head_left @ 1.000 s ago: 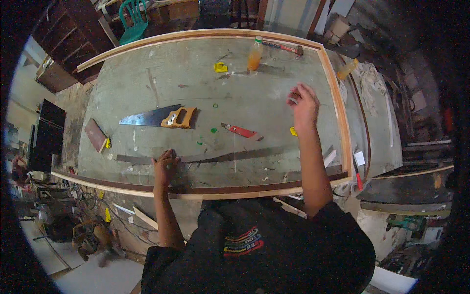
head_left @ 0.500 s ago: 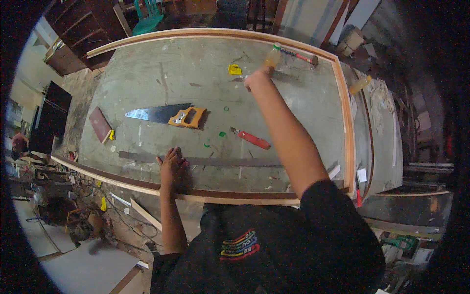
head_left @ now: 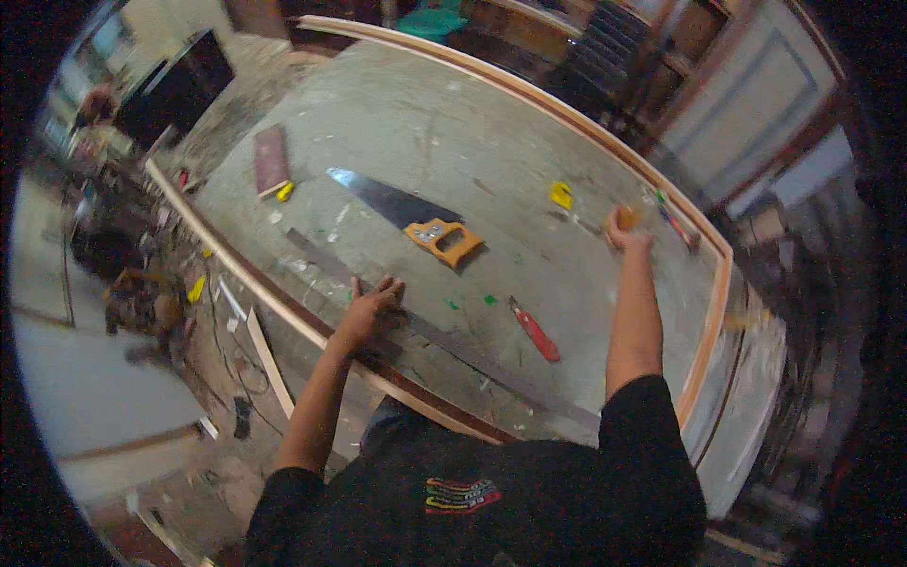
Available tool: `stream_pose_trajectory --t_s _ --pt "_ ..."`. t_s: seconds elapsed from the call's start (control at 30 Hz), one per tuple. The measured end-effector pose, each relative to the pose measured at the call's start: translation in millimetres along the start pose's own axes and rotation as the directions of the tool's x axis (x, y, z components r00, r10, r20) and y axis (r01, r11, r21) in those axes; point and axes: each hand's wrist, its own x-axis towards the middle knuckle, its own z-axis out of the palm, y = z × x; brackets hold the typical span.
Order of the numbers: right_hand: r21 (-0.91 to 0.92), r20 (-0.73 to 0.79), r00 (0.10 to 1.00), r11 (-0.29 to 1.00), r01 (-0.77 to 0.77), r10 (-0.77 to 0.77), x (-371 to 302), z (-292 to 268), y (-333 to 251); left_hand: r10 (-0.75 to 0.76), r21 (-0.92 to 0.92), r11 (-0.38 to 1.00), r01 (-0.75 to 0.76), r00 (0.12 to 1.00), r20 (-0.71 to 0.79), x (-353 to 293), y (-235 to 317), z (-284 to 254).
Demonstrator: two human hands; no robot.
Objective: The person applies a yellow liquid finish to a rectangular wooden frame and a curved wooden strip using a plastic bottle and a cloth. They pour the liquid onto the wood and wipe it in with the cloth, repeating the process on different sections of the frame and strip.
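My left hand (head_left: 376,312) rests with fingers apart on a long dark grey strip (head_left: 472,360) along the near side of the worktable. My right hand (head_left: 625,232) is stretched to the far right, fingers curled round a bottle of amber liquid (head_left: 630,216), which it partly hides; blur softens the grip. Left of that hand are a yellow object (head_left: 560,195) and a thin pale piece (head_left: 586,225). A handsaw (head_left: 397,203) with an orange-yellow handle lies mid-table. Nearer me is a red utility knife (head_left: 535,331).
A wooden frame (head_left: 716,295) runs around the table (head_left: 397,104). A red-handled hammer (head_left: 678,227) lies beyond my right hand. At the left are a maroon block (head_left: 271,163) and a small yellow item (head_left: 284,192). Wood offcuts (head_left: 269,364) and cables litter the floor.
The whole view has swung round, so the table now slants down to the right. My right hand stays at the bottle; my left hand stays on the strip.
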Motion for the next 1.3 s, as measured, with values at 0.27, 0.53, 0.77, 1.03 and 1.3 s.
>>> stream_pose_trajectory --t_s 0.27,0.53,0.77,1.03,1.3 --pt "-0.178 -0.193 0.981 0.984 -0.023 -0.012 50.4 3.3 -19.8 0.015 0.024 1.0 -0.015 1.0 -0.019 -2.8 -1.1 -0.4" --pt "-0.535 0.521 0.835 0.83 0.159 0.176 -70.0 23.1 43.2 -0.001 0.053 0.999 0.004 0.998 -0.059 -6.4 7.9 -6.8" --pt "-0.531 0.646 0.691 0.841 0.103 0.323 -209.2 5.3 136.3 0.017 0.112 0.994 -0.009 0.997 -0.069 -1.0 1.7 5.8" --pt "-0.524 0.821 0.567 0.31 0.793 -0.064 -357.7 -140.8 223.5 -0.016 0.152 0.988 0.026 0.997 -0.07 -5.4 10.8 0.8" --pt "-0.425 0.856 0.455 0.167 0.89 -0.247 -340.2 -198.0 176.4 -0.003 0.294 0.956 0.01 1.0 -0.023 0.1 -1.1 9.5"
